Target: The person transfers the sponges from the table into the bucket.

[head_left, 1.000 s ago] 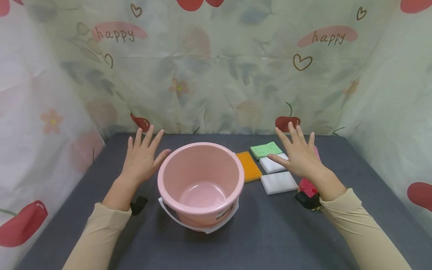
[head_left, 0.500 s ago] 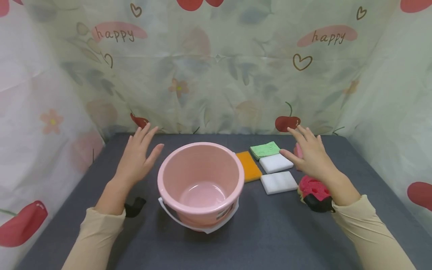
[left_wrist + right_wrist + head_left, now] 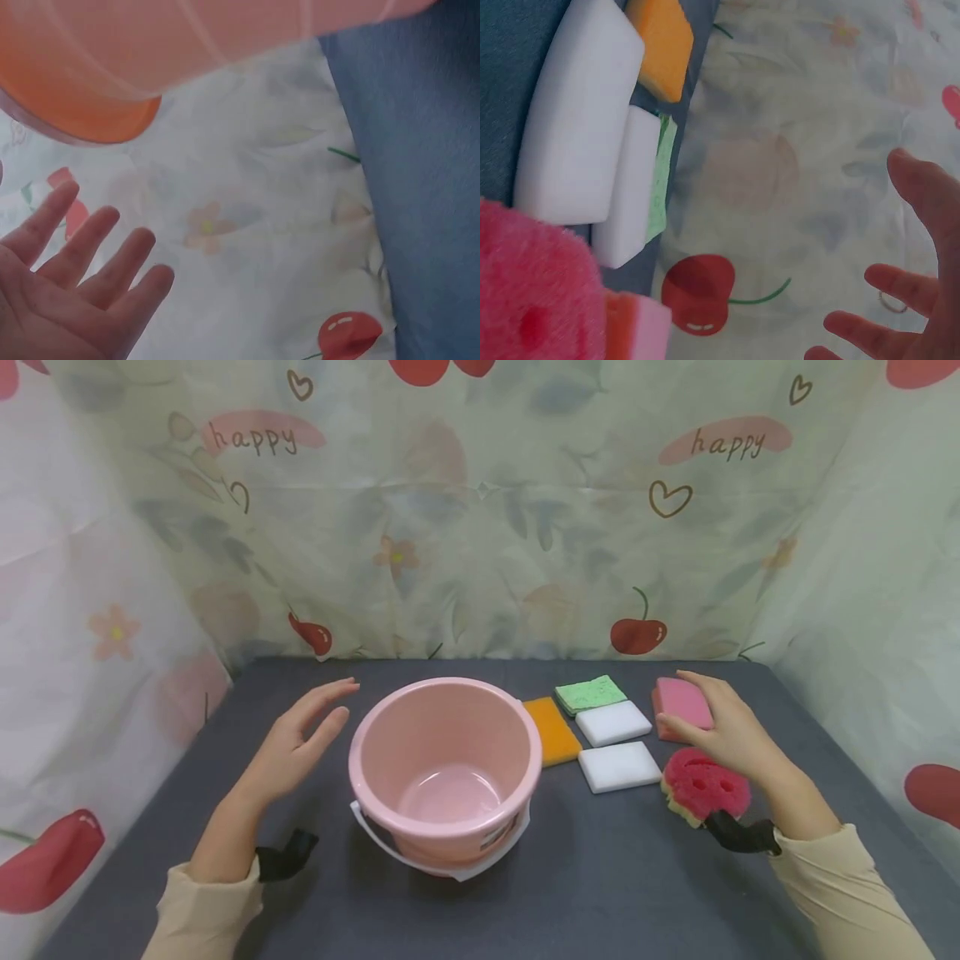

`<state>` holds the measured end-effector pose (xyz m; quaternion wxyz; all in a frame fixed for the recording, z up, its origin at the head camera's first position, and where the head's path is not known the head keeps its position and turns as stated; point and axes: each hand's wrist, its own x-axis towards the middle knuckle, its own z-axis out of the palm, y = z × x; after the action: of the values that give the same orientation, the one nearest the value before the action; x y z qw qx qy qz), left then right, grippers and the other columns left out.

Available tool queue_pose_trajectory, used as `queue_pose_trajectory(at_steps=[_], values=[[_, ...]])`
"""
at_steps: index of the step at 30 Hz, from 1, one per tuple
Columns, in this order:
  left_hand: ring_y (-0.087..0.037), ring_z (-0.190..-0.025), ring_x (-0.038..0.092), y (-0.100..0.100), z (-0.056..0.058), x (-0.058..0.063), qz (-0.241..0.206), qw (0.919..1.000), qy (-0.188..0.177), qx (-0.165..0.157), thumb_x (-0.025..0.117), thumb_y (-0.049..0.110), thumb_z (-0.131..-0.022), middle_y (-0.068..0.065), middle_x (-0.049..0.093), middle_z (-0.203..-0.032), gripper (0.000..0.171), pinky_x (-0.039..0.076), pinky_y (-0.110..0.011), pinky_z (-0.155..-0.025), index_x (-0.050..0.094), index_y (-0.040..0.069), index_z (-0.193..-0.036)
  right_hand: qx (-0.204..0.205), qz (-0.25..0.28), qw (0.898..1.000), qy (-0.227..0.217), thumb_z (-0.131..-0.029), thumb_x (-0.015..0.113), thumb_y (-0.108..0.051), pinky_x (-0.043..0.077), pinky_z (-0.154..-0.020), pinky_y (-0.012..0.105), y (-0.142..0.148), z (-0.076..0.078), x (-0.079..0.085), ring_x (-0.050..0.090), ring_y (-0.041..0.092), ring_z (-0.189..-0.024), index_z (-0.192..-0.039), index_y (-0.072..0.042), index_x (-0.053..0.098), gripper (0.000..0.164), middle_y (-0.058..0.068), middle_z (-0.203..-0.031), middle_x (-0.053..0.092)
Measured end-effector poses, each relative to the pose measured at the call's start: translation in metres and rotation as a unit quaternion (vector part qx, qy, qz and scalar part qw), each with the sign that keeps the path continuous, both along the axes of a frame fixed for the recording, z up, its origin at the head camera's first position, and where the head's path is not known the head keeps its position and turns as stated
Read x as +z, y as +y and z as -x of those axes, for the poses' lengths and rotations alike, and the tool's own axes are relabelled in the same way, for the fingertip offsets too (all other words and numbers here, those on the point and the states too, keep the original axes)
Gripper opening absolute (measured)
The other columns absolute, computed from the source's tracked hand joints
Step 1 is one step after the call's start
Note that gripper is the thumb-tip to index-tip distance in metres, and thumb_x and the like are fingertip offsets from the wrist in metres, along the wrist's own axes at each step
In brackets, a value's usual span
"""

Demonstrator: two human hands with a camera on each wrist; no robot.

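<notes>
A pink bucket [image 3: 446, 835] with a white handle stands upright at the middle of the table; its inside shows only bare pink plastic. To its left my left hand [image 3: 288, 756] hovers with relaxed fingers, apart from the rim and holding nothing. My right hand [image 3: 727, 722] is over the right side, beside a pink sponge [image 3: 686, 703], thumb and fingers spread and nothing gripped. Below that hand lies a red round sponge [image 3: 705, 783] with holes and a yellowish edge. In the right wrist view the right fingers are apart from the sponges.
Right of the bucket lie an orange sponge [image 3: 553, 732], a green sponge [image 3: 590, 694], and two white sponges, one nearer [image 3: 620, 767] and one farther [image 3: 613, 723]. A patterned curtain [image 3: 480, 527] borders the dark table [image 3: 570, 893] at the back and sides.
Both hands have come down and back from raised, spread poses. The right hand has shifted right, uncovering the pink and red sponges; the left has drawn away from the bucket. Bucket and sponges stay put.
</notes>
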<state>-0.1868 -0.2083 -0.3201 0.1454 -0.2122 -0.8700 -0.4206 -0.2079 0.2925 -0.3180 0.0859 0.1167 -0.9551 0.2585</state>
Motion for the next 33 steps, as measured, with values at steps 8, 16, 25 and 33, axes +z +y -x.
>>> queue_pose_trajectory(at_steps=[8,16,25,33], values=[[0.017,-0.121,0.036,0.004,-0.015,-0.013,-0.054,0.9973,-0.021,-0.046,0.047,0.009,-0.096,-0.017,0.042,-0.142,0.037,0.033,-0.002,-0.095,0.048,0.004,-0.133,-0.005,-0.008,0.999,-0.031,-0.085,0.066,-0.031,0.036,-0.090,0.068,0.019,-0.005,-0.014,0.032,0.049,-0.123,-0.141,0.004,0.029,0.076,0.032,-0.136,0.035],[0.012,-0.118,0.043,0.012,-0.017,-0.022,-0.081,0.9940,-0.016,-0.072,0.049,0.003,-0.094,-0.018,0.041,-0.138,0.036,0.038,-0.005,-0.093,0.049,-0.001,-0.130,-0.019,-0.017,0.997,-0.069,-0.086,0.063,-0.037,0.035,-0.091,0.070,0.032,-0.008,-0.033,0.031,0.052,-0.123,-0.141,0.006,0.025,0.080,0.035,-0.137,0.032],[0.011,-0.120,0.042,0.017,-0.018,-0.026,-0.102,0.9911,-0.024,-0.082,0.050,0.000,-0.092,-0.016,0.038,-0.140,0.039,0.036,-0.006,-0.096,0.047,-0.003,-0.131,-0.023,-0.020,0.995,-0.090,-0.084,0.066,-0.037,0.036,-0.091,0.069,0.041,-0.010,-0.044,0.029,0.053,-0.123,-0.140,0.009,0.024,0.084,0.036,-0.138,0.030],[0.006,-0.124,0.040,0.022,-0.017,-0.025,-0.104,0.9911,0.003,-0.083,0.055,-0.002,-0.088,-0.018,0.042,-0.140,0.040,0.033,-0.006,-0.100,0.051,0.000,-0.128,-0.020,-0.021,0.993,-0.118,-0.081,0.069,-0.039,0.044,-0.085,0.065,0.044,-0.010,-0.052,0.030,0.052,-0.120,-0.139,0.011,0.022,0.090,0.036,-0.136,0.030]])
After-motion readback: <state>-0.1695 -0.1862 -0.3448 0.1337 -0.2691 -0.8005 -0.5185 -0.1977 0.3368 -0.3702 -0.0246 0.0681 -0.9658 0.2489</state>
